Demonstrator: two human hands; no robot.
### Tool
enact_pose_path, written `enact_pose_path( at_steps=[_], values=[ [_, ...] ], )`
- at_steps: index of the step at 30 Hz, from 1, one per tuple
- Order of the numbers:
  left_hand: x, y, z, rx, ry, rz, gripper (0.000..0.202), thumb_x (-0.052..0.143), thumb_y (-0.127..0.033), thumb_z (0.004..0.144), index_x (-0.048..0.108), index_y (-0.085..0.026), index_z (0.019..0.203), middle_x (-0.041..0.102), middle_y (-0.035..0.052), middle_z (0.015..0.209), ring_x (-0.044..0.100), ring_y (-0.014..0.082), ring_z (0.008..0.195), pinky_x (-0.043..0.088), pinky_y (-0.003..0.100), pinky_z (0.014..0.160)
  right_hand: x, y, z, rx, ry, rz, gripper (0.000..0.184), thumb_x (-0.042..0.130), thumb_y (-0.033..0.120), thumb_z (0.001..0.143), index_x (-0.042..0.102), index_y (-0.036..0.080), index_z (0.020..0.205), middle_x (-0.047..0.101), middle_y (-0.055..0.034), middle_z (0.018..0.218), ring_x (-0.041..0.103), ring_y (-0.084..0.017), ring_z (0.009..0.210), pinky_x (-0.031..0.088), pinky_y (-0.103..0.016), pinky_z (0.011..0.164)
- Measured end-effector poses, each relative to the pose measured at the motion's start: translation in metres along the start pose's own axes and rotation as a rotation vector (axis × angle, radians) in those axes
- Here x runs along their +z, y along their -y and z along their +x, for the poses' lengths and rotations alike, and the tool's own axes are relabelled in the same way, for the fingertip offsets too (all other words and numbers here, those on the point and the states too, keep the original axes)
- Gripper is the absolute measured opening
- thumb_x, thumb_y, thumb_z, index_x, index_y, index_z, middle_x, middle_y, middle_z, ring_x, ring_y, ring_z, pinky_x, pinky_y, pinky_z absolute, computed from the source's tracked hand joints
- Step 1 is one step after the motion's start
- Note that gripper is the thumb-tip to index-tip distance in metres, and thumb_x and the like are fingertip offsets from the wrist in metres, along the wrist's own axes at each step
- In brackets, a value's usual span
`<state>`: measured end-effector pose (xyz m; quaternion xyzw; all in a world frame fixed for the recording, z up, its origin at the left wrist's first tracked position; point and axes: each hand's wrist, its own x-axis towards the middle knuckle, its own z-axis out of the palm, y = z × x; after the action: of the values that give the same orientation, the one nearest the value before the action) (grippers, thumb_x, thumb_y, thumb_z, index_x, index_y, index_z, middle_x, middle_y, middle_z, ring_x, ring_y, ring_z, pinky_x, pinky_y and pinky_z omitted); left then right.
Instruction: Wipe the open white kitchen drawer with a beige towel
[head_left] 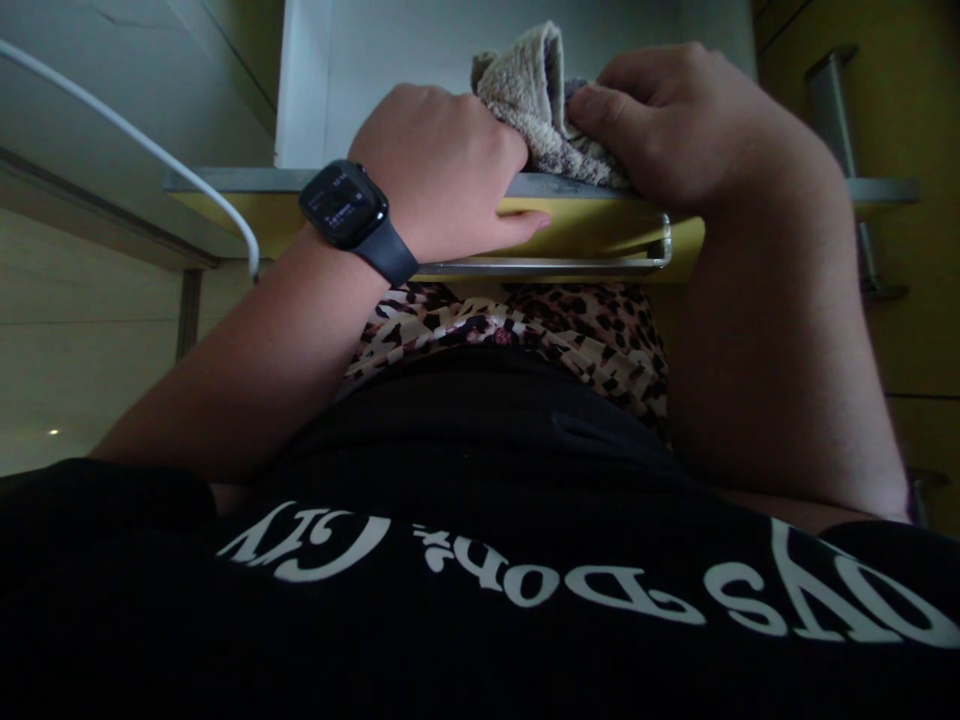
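A drawer (390, 35), white inside, is pulled out in front of my body, with a grey-topped yellow front panel (585, 225). My left hand (439, 165), with a dark watch on the wrist, is curled over the panel's top edge. Its thumb lies on the outer side; the other fingertips are hidden inside. Bunched on the same edge is a grey-beige terry cloth (529, 95), touching the left knuckles. My right hand (675, 125) is closed on the cloth's right part, thumb on top and fingers mostly out of sight.
A metal bar handle (555, 267) runs along the drawer front, close to my patterned lower clothing. On the right stand yellow cabinet fronts with another metal handle (836, 110). A white cable (142, 135) hangs across the left side. Pale floor (82, 330) shows at lower left.
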<state>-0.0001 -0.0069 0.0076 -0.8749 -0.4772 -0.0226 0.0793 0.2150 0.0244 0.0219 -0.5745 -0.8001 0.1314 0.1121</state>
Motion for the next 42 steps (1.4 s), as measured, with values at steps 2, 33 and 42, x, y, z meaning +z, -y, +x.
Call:
enact_pose_path(
  at_steps=[2, 33, 42],
  values=[
    [-0.0004, -0.0002, -0.0003, -0.003, 0.004, -0.003, 0.074, 0.045, -0.070, 0.097, 0.078, -0.007, 0.119, 0.076, 0.0237, 0.109, 0.073, 0.0483, 0.115, 0.057, 0.060, 0.092, 0.0001, -0.0002, 0.0000, 0.003, 0.001, 0.000, 0.043, 0.048, 0.055, 0.100, 0.062, 0.018, 0.087, 0.044, -0.0002, 0.071, 0.034, -0.012, 0.066, 0.027, -0.031, 0.070],
    [0.0007, 0.0015, -0.0003, 0.009, -0.008, -0.015, 0.077, 0.046, -0.071, 0.097, 0.078, -0.004, 0.118, 0.075, 0.0261, 0.108, 0.070, 0.0541, 0.115, 0.056, 0.070, 0.091, 0.0007, -0.0013, -0.0003, -0.008, -0.009, -0.019, 0.043, 0.045, 0.056, 0.100, 0.054, 0.017, 0.082, 0.044, -0.0007, 0.074, 0.036, -0.011, 0.069, 0.028, -0.030, 0.073],
    [0.0004, -0.0004, 0.0002, 0.000, -0.001, -0.009, 0.075, 0.046, -0.070, 0.098, 0.077, -0.006, 0.120, 0.075, 0.0237, 0.108, 0.071, 0.0529, 0.116, 0.056, 0.070, 0.092, 0.0028, -0.0030, 0.0011, -0.011, -0.006, -0.030, 0.048, 0.043, 0.059, 0.102, 0.063, 0.016, 0.091, 0.047, -0.0016, 0.076, 0.033, -0.011, 0.068, 0.030, -0.030, 0.075]
  ],
)
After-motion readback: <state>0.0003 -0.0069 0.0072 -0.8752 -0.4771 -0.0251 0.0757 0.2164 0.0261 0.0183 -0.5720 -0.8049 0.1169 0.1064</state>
